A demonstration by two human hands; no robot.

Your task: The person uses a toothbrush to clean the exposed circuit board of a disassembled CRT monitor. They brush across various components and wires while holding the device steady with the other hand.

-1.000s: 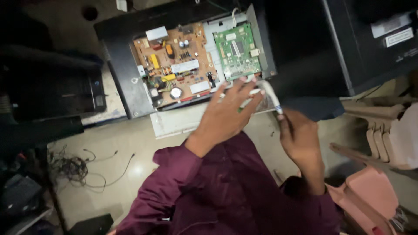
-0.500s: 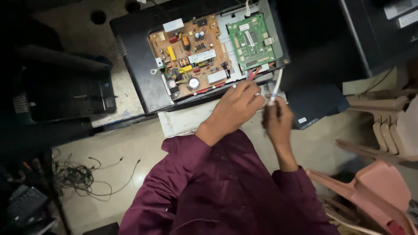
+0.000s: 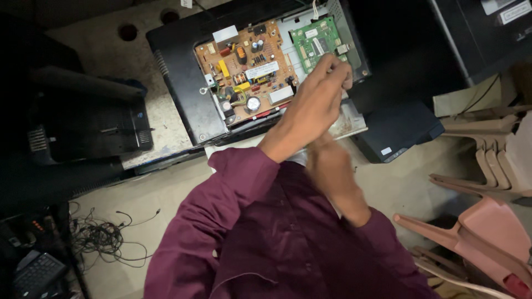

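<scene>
Left hand (image 3: 318, 97) moved up onto green board (image 3: 318, 44); fingers bunched.

White label (image 3: 226, 34): rectangular, at the top edge of the tan circuit board inside the opened black casing, toward the board's upper left corner.

White label (image 3: 262, 70): long strip, slightly tilted, near the middle of the same board.

White label (image 3: 280, 94): smaller rectangle, at the board's lower right corner, just left of the raised wrist.

Small white sticker (image 3: 311, 34): on the green board, near its upper edge.

Small white sticker (image 3: 387, 151): on the front edge of the black box at right of the casing, near its lower corner.

White labels (image 3: 507, 8): two pale rectangles on dark equipment at the upper right corner of view, partly cut off.

No packages or lit screens seen.
</scene>
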